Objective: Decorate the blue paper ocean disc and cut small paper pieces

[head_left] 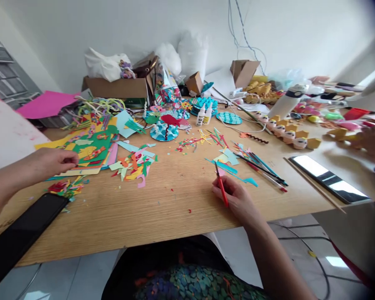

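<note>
Red-handled scissors (222, 190) with narrow, closed-looking blades lie in my right hand (237, 199), whose fingers wrap round the handle near the front of the table. On the left, my left hand (64, 161) has its fingers curled together over the near edge of a stack of coloured sheets (54, 139); what its fingertips hold, if anything, is too small to tell. Green sheets with cut-out shapes (92, 146) lie on that stack. Paper scraps (137, 162) spread beside it. Light blue pieces (226, 166) lie just beyond the scissors.
A black phone (28, 227) lies front left, another phone (329, 179) and a wooden stick (315, 185) on the right. Two glue bottles (204, 115) stand behind a blue disc with a red fish (164, 131). Another person's hand (373, 143) is at far right.
</note>
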{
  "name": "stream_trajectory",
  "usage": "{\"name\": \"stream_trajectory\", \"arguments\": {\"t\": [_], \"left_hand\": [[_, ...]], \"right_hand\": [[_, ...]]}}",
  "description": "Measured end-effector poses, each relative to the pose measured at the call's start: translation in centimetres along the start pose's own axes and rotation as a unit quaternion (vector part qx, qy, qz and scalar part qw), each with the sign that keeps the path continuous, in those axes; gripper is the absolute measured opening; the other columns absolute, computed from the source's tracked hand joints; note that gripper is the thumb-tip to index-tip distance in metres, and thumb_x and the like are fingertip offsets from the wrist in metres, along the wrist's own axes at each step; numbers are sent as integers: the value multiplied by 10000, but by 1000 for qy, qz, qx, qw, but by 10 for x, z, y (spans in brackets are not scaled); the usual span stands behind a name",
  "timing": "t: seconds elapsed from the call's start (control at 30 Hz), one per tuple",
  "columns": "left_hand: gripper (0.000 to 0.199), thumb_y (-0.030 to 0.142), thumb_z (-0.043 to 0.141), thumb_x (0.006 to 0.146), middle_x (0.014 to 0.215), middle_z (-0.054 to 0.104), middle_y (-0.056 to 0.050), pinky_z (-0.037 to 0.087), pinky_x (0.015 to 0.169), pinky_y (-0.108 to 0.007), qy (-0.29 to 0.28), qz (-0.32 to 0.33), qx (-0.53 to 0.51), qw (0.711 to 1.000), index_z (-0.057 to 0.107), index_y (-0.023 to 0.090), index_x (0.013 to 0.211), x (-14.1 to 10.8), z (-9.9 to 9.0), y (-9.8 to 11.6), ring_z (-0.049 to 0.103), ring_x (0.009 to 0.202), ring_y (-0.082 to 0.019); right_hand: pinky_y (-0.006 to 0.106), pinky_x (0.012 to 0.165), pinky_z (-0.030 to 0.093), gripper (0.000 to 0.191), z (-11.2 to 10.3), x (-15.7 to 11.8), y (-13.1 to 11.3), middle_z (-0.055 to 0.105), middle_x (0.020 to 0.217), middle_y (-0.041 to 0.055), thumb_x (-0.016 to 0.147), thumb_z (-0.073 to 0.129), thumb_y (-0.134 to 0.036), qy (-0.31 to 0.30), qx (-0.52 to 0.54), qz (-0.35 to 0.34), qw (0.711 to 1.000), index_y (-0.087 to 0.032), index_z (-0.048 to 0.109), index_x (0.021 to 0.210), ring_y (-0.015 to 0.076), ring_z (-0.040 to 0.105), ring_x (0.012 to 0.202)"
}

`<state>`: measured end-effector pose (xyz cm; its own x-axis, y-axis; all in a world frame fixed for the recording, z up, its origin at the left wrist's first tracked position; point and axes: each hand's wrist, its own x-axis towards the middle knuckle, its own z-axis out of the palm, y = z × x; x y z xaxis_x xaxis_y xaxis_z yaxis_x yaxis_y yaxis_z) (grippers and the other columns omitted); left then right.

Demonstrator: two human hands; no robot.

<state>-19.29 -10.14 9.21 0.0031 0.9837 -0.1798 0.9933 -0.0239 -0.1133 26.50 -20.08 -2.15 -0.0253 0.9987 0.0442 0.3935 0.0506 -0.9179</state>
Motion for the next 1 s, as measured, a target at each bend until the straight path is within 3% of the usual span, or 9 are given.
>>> {"name": "stream_trajectory", "arguments": {"t": [0.07, 0.23, 0.4, 0.53, 0.6, 0.73, 0.8, 0.87, 1.0], "left_hand": [[213, 337, 449, 677, 531, 580, 82, 331, 544, -169, -55, -22, 23, 998, 614, 205, 690, -1, 9, -23, 509, 552, -112], [304, 355, 370, 677, 646, 629, 37, 379, 574, -171, -95, -2, -11, 995, 622, 192, 719, 0, 35, -58, 545, 624, -132], [364, 335, 371, 638, 810, 671, -5, 415, 654, -200, -100, 13, -9, 995, 671, 182, 775, -3, 38, -58, 578, 725, -161], [351, 420, 353, 695, 721, 639, -30, 411, 669, -238, -79, 23, 19, 996, 606, 182, 645, -3, 33, -52, 555, 716, -191], [293, 362, 350, 697, 730, 634, -41, 416, 687, -251, -56, 31, 42, 997, 578, 181, 665, -4, 30, -48, 549, 727, -198], [315, 258, 352, 691, 999, 639, -62, 375, 880, -284, 27, 93, 25, 995, 584, 175, 889, -6, 20, -22, 530, 979, -205], [246, 329, 362, 728, 886, 635, -53, 395, 803, -291, 58, 93, 18, 994, 562, 197, 784, -9, 15, 2, 550, 884, -208], [222, 378, 377, 747, 712, 591, -10, 388, 662, -265, 55, 136, 14, 989, 513, 224, 663, -13, 12, 31, 539, 716, -182], [285, 423, 380, 789, 697, 596, 8, 386, 658, -263, 75, 241, -62, 966, 543, 232, 655, -16, 8, 84, 544, 690, -169]], "right_hand": [[262, 618, 370, 192, 0, 1, -1, 521, 709, -7, 738, 590, -366, 1, 0, 7, 1000, -191, 543, 802, 142, 473, 669], [258, 598, 362, 197, 1, 1, -5, 509, 699, -11, 740, 588, -382, 5, -11, 7, 1000, -194, 540, 777, 139, 465, 656], [255, 584, 368, 209, 1, 0, -6, 514, 690, -10, 741, 590, -392, 6, -11, 11, 1000, -190, 549, 778, 136, 471, 634], [259, 595, 378, 194, 0, 0, -3, 533, 688, -7, 733, 598, -377, 11, -12, 4, 1000, -192, 553, 771, 141, 485, 643], [261, 604, 381, 185, 1, 0, -3, 543, 693, -7, 729, 599, -367, 15, -11, 0, 1000, -194, 553, 777, 144, 494, 652], [257, 597, 380, 165, 2, 0, -4, 532, 684, -13, 744, 586, -356, 9, 2, -7, 1000, -199, 539, 765, 141, 492, 648], [258, 596, 376, 163, 3, 0, -5, 520, 677, -13, 756, 574, -357, 8, 4, -9, 1000, -200, 530, 762, 140, 487, 647], [259, 607, 375, 150, 3, 0, -5, 518, 680, -11, 761, 566, -342, 10, -2, -10, 1000, -199, 524, 770, 140, 485, 655], [252, 607, 369, 115, 2, -2, -3, 519, 686, -13, 767, 555, -304, 18, -18, -19, 999, -196, 517, 766, 134, 482, 655]]}}
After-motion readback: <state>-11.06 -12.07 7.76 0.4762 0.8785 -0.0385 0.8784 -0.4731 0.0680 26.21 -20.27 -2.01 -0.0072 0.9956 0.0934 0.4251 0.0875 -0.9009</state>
